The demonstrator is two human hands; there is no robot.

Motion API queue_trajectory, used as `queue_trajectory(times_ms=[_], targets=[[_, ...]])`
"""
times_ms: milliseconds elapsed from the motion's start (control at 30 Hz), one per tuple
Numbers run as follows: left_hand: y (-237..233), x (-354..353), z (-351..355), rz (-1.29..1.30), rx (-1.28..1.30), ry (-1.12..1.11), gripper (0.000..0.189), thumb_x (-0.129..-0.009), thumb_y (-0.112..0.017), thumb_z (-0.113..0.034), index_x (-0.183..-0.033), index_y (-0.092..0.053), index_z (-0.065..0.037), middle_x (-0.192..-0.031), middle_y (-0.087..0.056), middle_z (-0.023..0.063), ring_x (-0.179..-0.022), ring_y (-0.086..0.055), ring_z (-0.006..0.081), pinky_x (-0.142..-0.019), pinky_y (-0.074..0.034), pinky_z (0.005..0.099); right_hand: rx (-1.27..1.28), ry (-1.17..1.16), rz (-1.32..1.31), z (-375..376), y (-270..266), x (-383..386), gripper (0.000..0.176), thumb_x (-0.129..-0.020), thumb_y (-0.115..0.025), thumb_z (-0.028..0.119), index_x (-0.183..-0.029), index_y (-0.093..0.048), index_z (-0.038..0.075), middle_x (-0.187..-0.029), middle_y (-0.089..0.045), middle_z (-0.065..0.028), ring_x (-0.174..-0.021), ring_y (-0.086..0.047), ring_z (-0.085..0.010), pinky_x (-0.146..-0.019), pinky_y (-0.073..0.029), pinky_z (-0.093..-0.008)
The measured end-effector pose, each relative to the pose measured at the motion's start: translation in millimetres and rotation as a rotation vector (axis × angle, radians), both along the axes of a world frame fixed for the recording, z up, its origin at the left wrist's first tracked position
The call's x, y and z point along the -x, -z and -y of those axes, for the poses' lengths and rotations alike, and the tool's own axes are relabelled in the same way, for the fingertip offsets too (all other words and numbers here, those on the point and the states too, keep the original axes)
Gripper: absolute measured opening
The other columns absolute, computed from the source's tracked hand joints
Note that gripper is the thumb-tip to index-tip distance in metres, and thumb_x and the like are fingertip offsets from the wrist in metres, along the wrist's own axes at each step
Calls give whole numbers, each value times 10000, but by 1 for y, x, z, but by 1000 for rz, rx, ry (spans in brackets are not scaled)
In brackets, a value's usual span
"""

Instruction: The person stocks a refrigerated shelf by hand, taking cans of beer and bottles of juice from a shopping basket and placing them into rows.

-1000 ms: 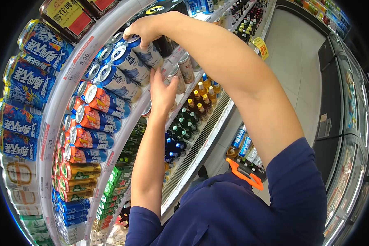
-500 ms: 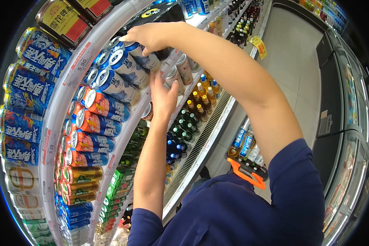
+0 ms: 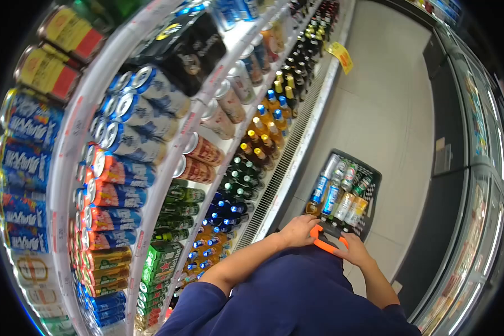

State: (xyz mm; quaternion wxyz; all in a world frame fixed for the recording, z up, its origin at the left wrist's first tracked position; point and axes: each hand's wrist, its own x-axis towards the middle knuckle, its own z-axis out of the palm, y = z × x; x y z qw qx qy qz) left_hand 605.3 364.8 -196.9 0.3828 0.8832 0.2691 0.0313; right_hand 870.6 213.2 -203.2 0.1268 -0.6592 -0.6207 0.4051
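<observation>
Both my hands are down on the orange handle (image 3: 326, 242) of a black shopping basket (image 3: 372, 187) in front of me. My left hand (image 3: 298, 231) grips the handle's left end. My right hand (image 3: 355, 252) grips its right end. The basket holds several cans and bottles (image 3: 341, 193) lying side by side. Up on the shelf at the left stand the blue and white beer cans (image 3: 145, 106), with nobody touching them.
Curved shelves (image 3: 168, 168) on the left carry rows of orange, gold and green cans and dark bottles. A yellow price tag (image 3: 340, 56) hangs off the shelf edge. Chest freezers (image 3: 470, 168) line the right side. A tiled aisle floor (image 3: 386, 101) runs ahead.
Both hands have left the blue cans on the upper shelf and dropped to the basket handle. The view has tilted down and the basket has come into sight.
</observation>
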Motion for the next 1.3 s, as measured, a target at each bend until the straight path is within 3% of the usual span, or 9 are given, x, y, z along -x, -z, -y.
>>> queue_trajectory(times_ms=[67,200,233,267,367,600,700,1000,1300], targets=[[20,-20,13,-118,10,163,669,-830,-738,-334,-1389,-574,-7,-1393,-598,218,-1307,-568,376,-1105,-459,472,74,32,7,57,12,-3,599,-832,-806,360,-1311,-648,37,-1235,-676,-225,-1178,-629,-403,-1013,-501,-461],[38,-53,34,-158,126,338,615,-843,-726,-363,-1327,-616,0,-1283,-656,230,-1221,-626,368,-1056,-496,462,151,210,115,61,33,12,233,-827,-727,264,-978,-752,88,-950,-744,-150,-928,-706,-366,-827,-557,-473],[42,-58,38,-250,89,407,516,-854,-722,-376,-1214,-640,-15,-1154,-696,204,-1102,-671,359,-964,-530,460,189,218,167,56,35,15,194,-812,-720,255,-919,-753,97,-900,-743,-140,-892,-711,-361,-796,-562,-474],[44,-60,45,-346,47,468,433,-865,-717,-390,-1102,-665,-31,-1026,-735,178,-982,-716,350,-872,-563,459,213,239,162,57,35,18,194,-812,-720,255,-919,-753,97,-900,-743,-140,-892,-711,-361,-796,-562,-474],[59,-72,60,-403,-53,396,307,-853,-720,-357,-952,-678,-69,-889,-750,136,-865,-736,332,-787,-575,459,248,172,299,52,36,16,174,-791,-703,272,-840,-740,109,-790,-725,-119,-815,-721,-337,-743,-558,-481],[66,-92,36,-318,-94,454,198,-842,-667,-299,-845,-707,-105,-737,-729,126,-689,-729,325,-661,-575,475,112,98,348,54,58,-6,204,-780,-696,333,-737,-724,135,-737,-719,-97,-763,-717,-317,-699,-551,-465],[64,-92,32,-253,-56,408,178,-807,-676,-288,-809,-707,-113,-725,-724,129,-690,-731,330,-660,-569,470,81,96,308,42,59,-12,203,-774,-690,309,-781,-733,110,-755,-719,-141,-742,-723,-341,-653,-557,-497],[71,-113,6,-283,-43,407,237,-827,-698,-329,-855,-708,-94,-779,-737,123,-750,-733,337,-685,-577,480,66,-24,355,11,64,-40,276,-784,-693,398,-755,-755,131,-725,-723,-96,-691,-715,-318,-652,-557,-472],[82,-148,-33,-227,-84,367,245,-826,-713,-360,-841,-701,-116,-739,-721,117,-725,-725,341,-657,-574,482,-19,36,350,-31,65,-79,304,-767,-719,425,-693,-729,130,-687,-705,-99,-663,-707,-325,-625,-568,-471]])
